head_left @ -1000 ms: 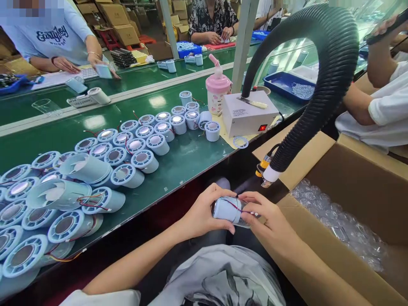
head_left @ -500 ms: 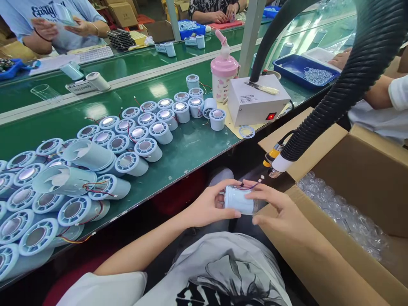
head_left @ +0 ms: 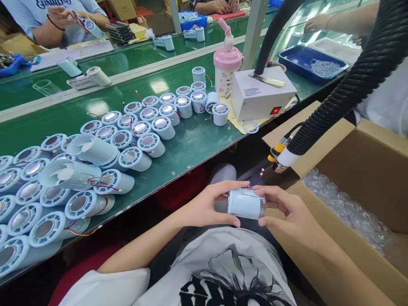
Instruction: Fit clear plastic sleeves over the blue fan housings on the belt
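Low in front of my shirt, a light blue fan housing (head_left: 245, 204) lies on its side between my hands. My left hand (head_left: 208, 205) is wrapped round its left end, thumb below and fingers above. My right hand (head_left: 288, 208) grips the opposite end, where a clear plastic cover (head_left: 262, 206) fits around the blue body. Thin red and blue wires (head_left: 257, 177) with a small white connector stick up from its top. Above my right hand hangs the nozzle (head_left: 282, 163) of a black hose, apart from the housing.
Rows of similar blue housings (head_left: 132, 157) with wires cover the green bench on the left. A white box (head_left: 261, 95) with a red switch and a pink-lidded cup (head_left: 228, 63) stand behind. An open carton (head_left: 360, 170) holds clear covers. Co-workers' hands (head_left: 318, 23) show across the bench.
My right hand has closed more firmly on the housing's right end, and the wires point further upward. At upper right, a co-worker's arm now reaches over the bench. The whole view has shifted slightly.
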`<control>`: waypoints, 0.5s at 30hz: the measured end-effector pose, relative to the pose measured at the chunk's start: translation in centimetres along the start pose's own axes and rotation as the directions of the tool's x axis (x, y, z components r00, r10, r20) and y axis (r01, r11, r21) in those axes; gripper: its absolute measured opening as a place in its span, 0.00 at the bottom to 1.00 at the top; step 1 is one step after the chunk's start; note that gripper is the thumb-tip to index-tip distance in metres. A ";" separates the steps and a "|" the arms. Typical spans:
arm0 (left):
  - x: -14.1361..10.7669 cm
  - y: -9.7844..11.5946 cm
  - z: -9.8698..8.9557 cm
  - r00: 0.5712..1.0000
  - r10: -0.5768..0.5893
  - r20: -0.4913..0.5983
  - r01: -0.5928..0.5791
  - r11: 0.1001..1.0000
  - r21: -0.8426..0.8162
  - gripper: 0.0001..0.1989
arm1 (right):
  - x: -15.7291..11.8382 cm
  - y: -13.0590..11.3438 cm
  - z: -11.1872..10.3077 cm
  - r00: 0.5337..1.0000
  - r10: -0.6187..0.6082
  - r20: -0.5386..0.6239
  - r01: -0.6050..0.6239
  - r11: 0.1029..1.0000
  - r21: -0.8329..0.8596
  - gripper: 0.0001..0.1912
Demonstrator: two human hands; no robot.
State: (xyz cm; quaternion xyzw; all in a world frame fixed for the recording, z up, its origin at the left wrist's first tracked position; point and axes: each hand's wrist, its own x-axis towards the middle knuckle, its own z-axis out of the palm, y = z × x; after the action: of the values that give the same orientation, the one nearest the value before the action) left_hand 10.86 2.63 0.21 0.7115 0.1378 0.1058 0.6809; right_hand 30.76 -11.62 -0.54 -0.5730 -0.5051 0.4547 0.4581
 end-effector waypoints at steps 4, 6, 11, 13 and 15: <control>-0.2 -0.2 -0.1 0.998 0.060 0.004 -0.060 0.996 0.064 0.39 | -0.1 -0.3 0.0 0.996 0.081 0.031 -0.084 0.991 0.106 0.22; -0.2 -0.2 -0.1 0.997 0.080 0.013 -0.081 0.993 0.082 0.39 | -0.1 -0.4 0.1 0.993 0.112 0.041 -0.117 0.980 0.162 0.21; -0.2 -0.2 -0.2 0.994 0.106 0.024 -0.108 0.988 0.113 0.39 | 0.0 -0.4 0.3 0.980 0.184 0.069 -0.196 0.941 0.276 0.21; -0.2 -0.2 -0.2 0.993 0.115 0.027 -0.118 0.986 0.120 0.39 | 0.2 -0.4 0.4 0.974 0.217 0.070 -0.228 0.924 0.307 0.20; -0.2 -0.3 -0.2 0.992 0.125 0.028 -0.127 0.985 0.121 0.39 | 0.3 -0.4 0.5 0.967 0.242 0.076 -0.253 0.902 0.349 0.20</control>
State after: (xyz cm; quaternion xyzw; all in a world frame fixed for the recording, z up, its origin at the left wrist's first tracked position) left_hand 10.53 2.78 -0.03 0.7601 0.0919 0.1329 0.6294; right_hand 30.25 -11.24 -0.27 -0.5332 -0.3445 0.6016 0.4849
